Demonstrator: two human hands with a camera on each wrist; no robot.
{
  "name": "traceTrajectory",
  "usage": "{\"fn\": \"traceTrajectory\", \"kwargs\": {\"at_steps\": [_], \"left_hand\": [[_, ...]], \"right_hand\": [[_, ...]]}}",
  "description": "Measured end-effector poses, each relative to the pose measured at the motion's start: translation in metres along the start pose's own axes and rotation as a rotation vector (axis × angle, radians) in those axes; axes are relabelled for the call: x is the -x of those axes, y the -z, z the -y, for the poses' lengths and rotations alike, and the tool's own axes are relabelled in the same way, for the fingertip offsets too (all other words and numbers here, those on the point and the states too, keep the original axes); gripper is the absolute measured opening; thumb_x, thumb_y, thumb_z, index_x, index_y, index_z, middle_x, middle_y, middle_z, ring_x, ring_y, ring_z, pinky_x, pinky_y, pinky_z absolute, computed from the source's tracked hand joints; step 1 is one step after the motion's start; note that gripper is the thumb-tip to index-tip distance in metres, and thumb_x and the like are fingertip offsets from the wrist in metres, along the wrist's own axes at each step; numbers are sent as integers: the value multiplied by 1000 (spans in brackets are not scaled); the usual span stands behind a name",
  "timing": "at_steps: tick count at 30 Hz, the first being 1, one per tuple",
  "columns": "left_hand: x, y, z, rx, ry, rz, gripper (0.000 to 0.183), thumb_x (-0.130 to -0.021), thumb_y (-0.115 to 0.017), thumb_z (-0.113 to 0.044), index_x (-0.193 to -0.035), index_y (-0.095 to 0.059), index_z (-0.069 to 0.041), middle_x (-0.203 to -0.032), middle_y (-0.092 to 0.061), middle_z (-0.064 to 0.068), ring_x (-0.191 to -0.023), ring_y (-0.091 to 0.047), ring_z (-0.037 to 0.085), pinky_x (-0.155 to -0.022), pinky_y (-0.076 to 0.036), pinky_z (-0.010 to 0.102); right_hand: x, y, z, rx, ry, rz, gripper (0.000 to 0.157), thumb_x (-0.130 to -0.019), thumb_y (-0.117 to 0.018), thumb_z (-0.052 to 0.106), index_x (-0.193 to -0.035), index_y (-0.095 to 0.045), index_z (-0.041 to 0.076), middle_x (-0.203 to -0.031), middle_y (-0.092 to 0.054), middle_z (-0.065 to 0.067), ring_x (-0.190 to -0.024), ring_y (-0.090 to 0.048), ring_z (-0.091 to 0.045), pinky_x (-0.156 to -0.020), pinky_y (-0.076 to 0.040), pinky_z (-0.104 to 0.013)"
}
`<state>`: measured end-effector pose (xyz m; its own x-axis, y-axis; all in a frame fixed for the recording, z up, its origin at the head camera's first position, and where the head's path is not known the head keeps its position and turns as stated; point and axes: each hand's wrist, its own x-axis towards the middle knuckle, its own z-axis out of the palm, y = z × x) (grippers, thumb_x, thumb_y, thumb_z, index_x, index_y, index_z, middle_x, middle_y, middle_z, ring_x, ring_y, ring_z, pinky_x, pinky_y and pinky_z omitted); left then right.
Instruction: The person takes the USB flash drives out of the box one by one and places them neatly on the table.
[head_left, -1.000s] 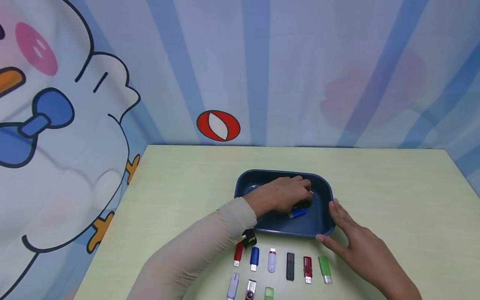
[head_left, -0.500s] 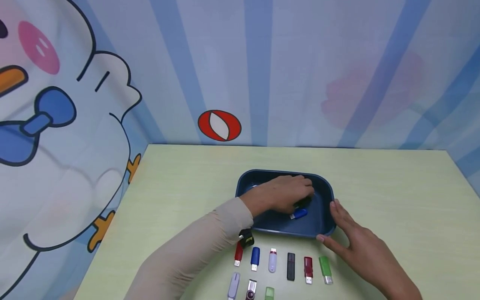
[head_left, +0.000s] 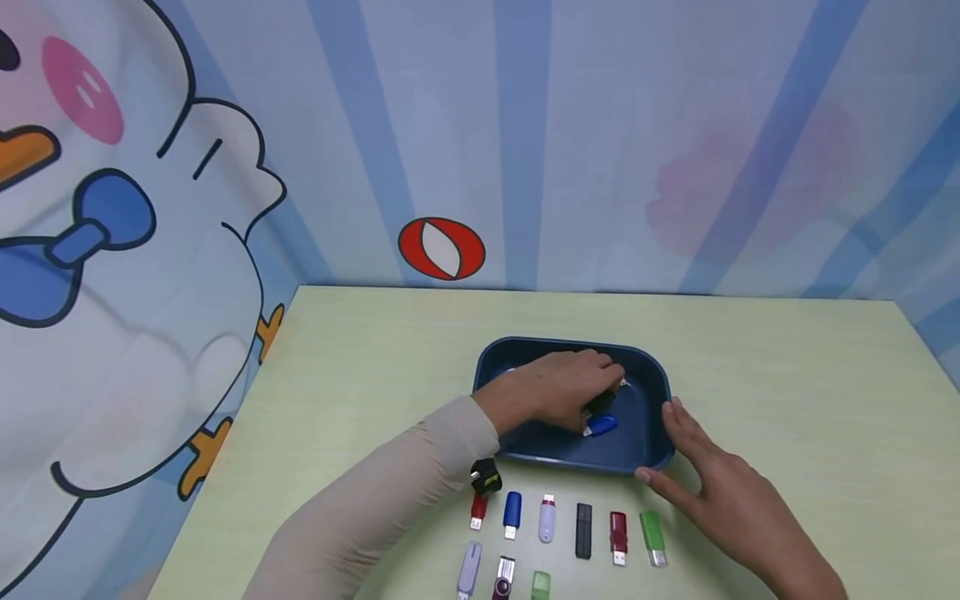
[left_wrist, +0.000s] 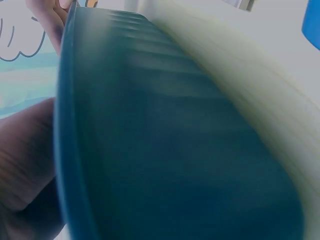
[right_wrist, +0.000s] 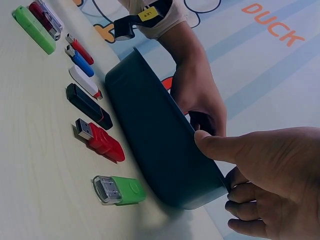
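Observation:
My left hand (head_left: 558,387) reaches down into a dark blue tray (head_left: 643,433), fingers bent toward its floor. A small dark thing (head_left: 600,406) shows just under those fingers, beside a blue USB stick (head_left: 602,426) lying in the tray. A pale tip (head_left: 623,382) pokes out past the fingertips; I cannot tell whether the hand grips it. My right hand (head_left: 727,492) rests at the tray's right corner, thumb against the near side and the extended fingers along the right side. In the right wrist view its thumb (right_wrist: 220,145) touches the rim.
USB sticks stand in rows before the tray: red (head_left: 478,510), blue (head_left: 512,510), lilac (head_left: 547,521), black (head_left: 583,531), dark red (head_left: 618,533) and green (head_left: 652,533). Nearer lie another lilac stick (head_left: 468,568), a swivel one (head_left: 503,578) and a light green one (head_left: 540,586).
My left hand stays in the tray with only slight shifts of its fingers, and the pale tip shows again beyond them. My right hand keeps its place at the corner.

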<state>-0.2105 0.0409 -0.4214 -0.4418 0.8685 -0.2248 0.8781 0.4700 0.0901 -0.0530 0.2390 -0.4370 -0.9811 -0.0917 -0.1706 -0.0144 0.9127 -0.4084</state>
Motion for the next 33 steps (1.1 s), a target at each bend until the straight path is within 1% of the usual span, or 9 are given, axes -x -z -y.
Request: {"fn": "traceTrajectory", "kwargs": {"at_steps": [2, 5, 9, 15, 21, 27, 33], "left_hand": [[2, 0, 0, 12, 12, 3, 64, -90, -85, -41, -141, -55, -18, -134, -62, -2, -119, -56, 11, -107, -50, 25], [5, 1, -1, 26, 20, 7, 71, -89, -85, -45, -145, -52, -17, -136, -61, -1, -120, -55, 12, -107, -50, 26], [8, 3, -2, 56, 33, 20, 79, -90, -85, -42, -152, -46, -16, -142, -59, 1, -123, -55, 13, -109, -50, 27], [13, 1, -2, 118, 51, 29, 79, -90, -87, -31, -155, -43, -17, -143, -60, 2, -125, -57, 14, -109, -51, 27], [19, -3, 0, 147, 64, 15, 79, -89, -87, -26, -154, -44, -16, -136, -60, 4, -117, -56, 15, -101, -54, 26], [25, -4, 0, 169, 68, 12, 83, -89, -88, -32, -156, -43, -16, -139, -59, 5, -118, -54, 15, -101, -53, 26], [32, -1, 0, 183, 90, 5, 74, -89, -87, -38, -149, -49, -16, -133, -61, 3, -114, -55, 14, -96, -54, 25]], "right_hand": [[0, 0, 1, -1, 0, -1, 103, -95, -63, 71, -168, -26, 8, -173, -26, -21, -143, -49, -52, -98, -52, -67], [0, 0, 1, -2, 5, -3, 104, -95, -61, 73, -167, -26, 8, -173, -25, -20, -143, -49, -52, -98, -52, -67], [-1, 1, 0, -5, 5, -1, 107, -93, -57, 79, -167, -27, 7, -173, -25, -21, -144, -48, -52, -99, -52, -67], [-1, 1, -1, -9, 2, 2, 108, -93, -57, 80, -167, -26, 8, -173, -25, -21, -144, -48, -53, -98, -52, -68], [0, -1, 0, -18, 5, 1, 107, -93, -57, 79, -167, -26, 8, -174, -25, -20, -144, -48, -52, -98, -52, -67], [-1, -2, 3, -5, -11, 8, 110, -91, -56, 82, -168, -26, 8, -174, -25, -20, -144, -47, -53, -99, -52, -68], [-2, -2, 3, 6, -28, 15, 111, -91, -58, 82, -168, -25, 8, -173, -24, -22, -144, -46, -55, -98, -52, -69]]}}
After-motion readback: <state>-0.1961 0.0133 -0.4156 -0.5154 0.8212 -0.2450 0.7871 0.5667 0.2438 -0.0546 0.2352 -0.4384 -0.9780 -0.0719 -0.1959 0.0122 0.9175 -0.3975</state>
